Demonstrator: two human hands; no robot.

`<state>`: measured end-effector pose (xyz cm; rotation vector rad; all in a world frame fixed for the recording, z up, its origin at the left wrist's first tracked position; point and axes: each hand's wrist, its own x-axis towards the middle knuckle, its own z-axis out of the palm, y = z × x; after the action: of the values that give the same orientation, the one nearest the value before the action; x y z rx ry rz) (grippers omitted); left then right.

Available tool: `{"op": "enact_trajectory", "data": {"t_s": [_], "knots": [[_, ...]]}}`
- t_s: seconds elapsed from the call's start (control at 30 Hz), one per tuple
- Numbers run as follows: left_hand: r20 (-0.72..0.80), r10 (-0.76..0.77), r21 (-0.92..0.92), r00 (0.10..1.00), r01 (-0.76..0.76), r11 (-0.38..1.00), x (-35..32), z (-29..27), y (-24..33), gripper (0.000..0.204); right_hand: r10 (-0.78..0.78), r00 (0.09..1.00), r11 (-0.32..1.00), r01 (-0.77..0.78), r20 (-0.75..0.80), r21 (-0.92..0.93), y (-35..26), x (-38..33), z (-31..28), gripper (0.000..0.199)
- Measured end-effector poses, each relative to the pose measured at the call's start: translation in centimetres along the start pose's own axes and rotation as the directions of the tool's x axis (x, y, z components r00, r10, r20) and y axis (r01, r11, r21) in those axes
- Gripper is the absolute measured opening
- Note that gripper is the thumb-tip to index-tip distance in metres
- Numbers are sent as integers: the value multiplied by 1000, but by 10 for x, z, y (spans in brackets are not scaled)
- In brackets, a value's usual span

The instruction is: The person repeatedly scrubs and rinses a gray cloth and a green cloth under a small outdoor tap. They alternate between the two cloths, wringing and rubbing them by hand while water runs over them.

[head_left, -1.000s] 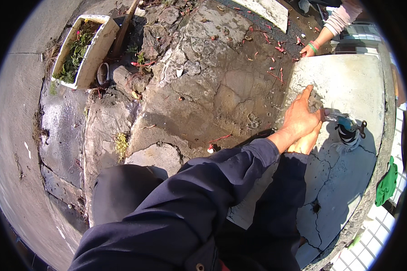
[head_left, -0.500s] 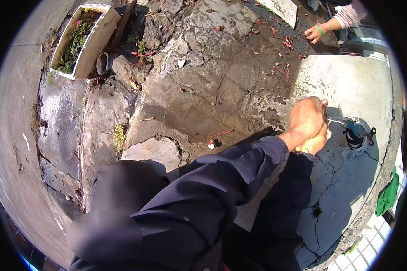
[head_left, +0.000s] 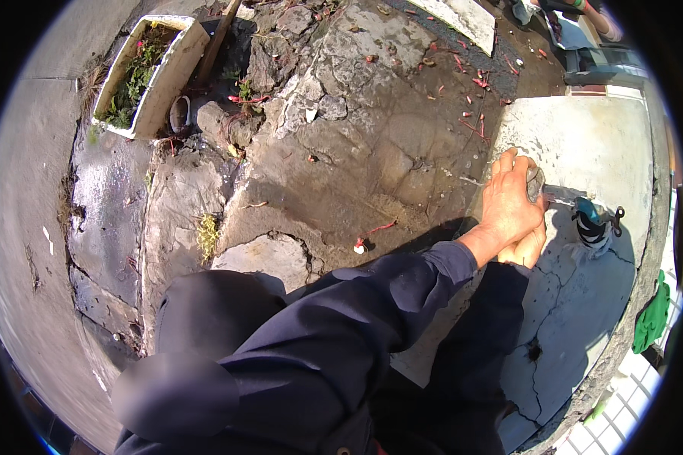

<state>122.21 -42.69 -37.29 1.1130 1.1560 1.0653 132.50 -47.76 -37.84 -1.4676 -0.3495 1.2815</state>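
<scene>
My left hand arches over a roundish grey-brown object, its fingers curled along the far side. Just below, my right hand is closed against the same object; most of its fingers are hidden under the left hand. The object's exact kind is not clear. Beside my hands, to the right, is a tap with a blue part, a dark handle and clear plastic wrapped round its base. Water runs from it toward the object. Both hands are above the pale concrete slab.
Wet, uneven rock and concrete spread to the left, littered with red scraps. A white planter with green plants stands far left. A green cloth hangs at the right edge. Another person's arm shows at top right.
My left hand's fingers have spread and shifted, so the grey-brown object now shows between my hands. Less water splashes off to the left. The other person's hand has moved back toward the upper right.
</scene>
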Motion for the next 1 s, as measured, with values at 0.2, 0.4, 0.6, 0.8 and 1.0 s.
{"op": "enact_trajectory", "data": {"t_s": [0.2,0.4,0.6,0.8,1.0], "knots": [[12,-217,-315,976,210,926,9,-8,15,64,-411,898,909,391,-157,-142,8,-2,38,53],[148,-329,-322,933,360,876,23,-8,10,43,-526,802,849,474,-282,-234,12,7,41,35],[146,-276,-318,950,310,896,19,2,-13,47,-430,847,895,353,-314,-274,13,8,29,39],[219,-323,-333,921,381,862,22,6,-20,40,-345,889,938,318,-300,-136,15,10,18,44],[32,-172,-447,985,168,879,35,1,-23,35,-122,992,976,126,34,-179,-11,1,2,43]]}}
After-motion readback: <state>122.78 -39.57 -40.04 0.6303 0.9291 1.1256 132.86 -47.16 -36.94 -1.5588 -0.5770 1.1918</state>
